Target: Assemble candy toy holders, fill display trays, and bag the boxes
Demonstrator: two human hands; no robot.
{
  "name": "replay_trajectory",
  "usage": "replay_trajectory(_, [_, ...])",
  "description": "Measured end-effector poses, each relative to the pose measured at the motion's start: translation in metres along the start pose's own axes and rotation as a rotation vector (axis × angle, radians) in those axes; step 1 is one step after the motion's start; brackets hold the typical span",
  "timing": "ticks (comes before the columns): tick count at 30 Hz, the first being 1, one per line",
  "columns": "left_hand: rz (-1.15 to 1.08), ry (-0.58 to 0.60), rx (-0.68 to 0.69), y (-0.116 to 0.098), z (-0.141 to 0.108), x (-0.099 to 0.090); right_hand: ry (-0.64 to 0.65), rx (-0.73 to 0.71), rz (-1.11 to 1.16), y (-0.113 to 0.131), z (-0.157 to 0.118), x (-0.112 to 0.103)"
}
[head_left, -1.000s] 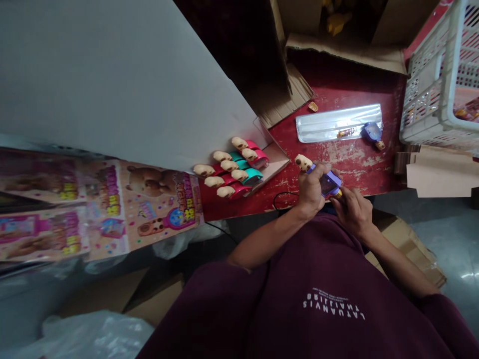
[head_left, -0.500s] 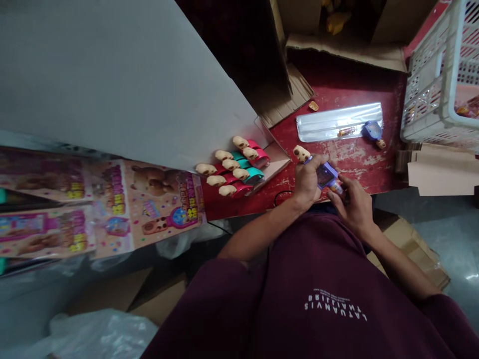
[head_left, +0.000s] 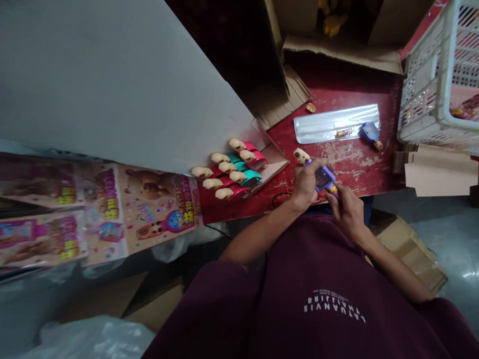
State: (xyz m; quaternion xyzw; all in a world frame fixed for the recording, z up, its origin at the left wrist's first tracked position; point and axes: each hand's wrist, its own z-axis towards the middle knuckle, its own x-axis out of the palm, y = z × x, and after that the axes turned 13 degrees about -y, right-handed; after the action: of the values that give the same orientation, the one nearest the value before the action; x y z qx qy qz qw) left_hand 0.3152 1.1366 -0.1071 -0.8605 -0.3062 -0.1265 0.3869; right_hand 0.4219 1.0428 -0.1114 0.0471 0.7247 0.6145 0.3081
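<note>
Both hands grip one purple toy (head_left: 324, 178) at the table's (head_left: 352, 159) near edge: left hand (head_left: 305, 183) wraps its body, right hand (head_left: 346, 209) pinches the end. Fingers hide the toy's middle; only its bear head and screen show.

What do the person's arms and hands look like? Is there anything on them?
Both arms are bare to above the elbow, with short dark maroon sleeves. The left hand and right hand wear no gloves; no rings or watch show. The shirt has small white lettering.
</note>
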Motion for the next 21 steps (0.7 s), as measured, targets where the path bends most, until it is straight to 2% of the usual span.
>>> replay_trajectory(2, [0.012, 0.015, 0.001, 0.000, 0.000, 0.000, 0.031, 0.086, 0.059, 0.001, -0.003, 0.002])
replay_trajectory(6, [0.023, 0.070, -0.011, -0.001, 0.001, -0.005, 0.393, 0.540, 0.312, 0.010, 0.001, -0.001])
replay_trajectory(8, [0.031, 0.073, -0.027, -0.001, 0.003, -0.008, 0.504, 0.681, 0.404, 0.010, 0.004, -0.001])
replay_trajectory(9, [0.035, 0.071, -0.033, -0.001, 0.004, -0.009, 0.506, 0.687, 0.414, 0.009, 0.004, 0.000])
replay_trajectory(10, [0.036, 0.067, -0.038, -0.001, 0.005, -0.011, 0.458, 0.617, 0.376, 0.005, 0.003, 0.001])
replay_trajectory(11, [0.033, 0.060, -0.040, 0.000, 0.006, -0.012, 0.377, 0.482, 0.296, 0.001, 0.001, 0.003])
replay_trajectory(14, [0.006, 0.016, -0.022, 0.006, 0.006, -0.012, 0.069, -0.117, -0.079, -0.016, -0.005, 0.008])
replay_trajectory(16, [-0.015, -0.018, -0.002, 0.010, 0.003, -0.010, -0.045, -0.411, -0.248, -0.023, -0.008, 0.010])
replay_trajectory(17, [-0.021, -0.029, 0.012, 0.011, 0.002, -0.008, -0.060, -0.466, -0.266, -0.024, -0.009, 0.010])
replay_trajectory(18, [-0.023, -0.036, 0.025, 0.013, 0.000, -0.007, -0.056, -0.450, -0.244, -0.023, -0.010, 0.009])
replay_trajectory(19, [-0.021, -0.033, 0.034, 0.013, -0.001, -0.007, -0.032, -0.365, -0.182, -0.020, -0.010, 0.008])
replay_trajectory(21, [-0.006, -0.013, 0.032, 0.013, -0.002, -0.006, 0.085, -0.015, 0.031, -0.010, -0.009, 0.005])
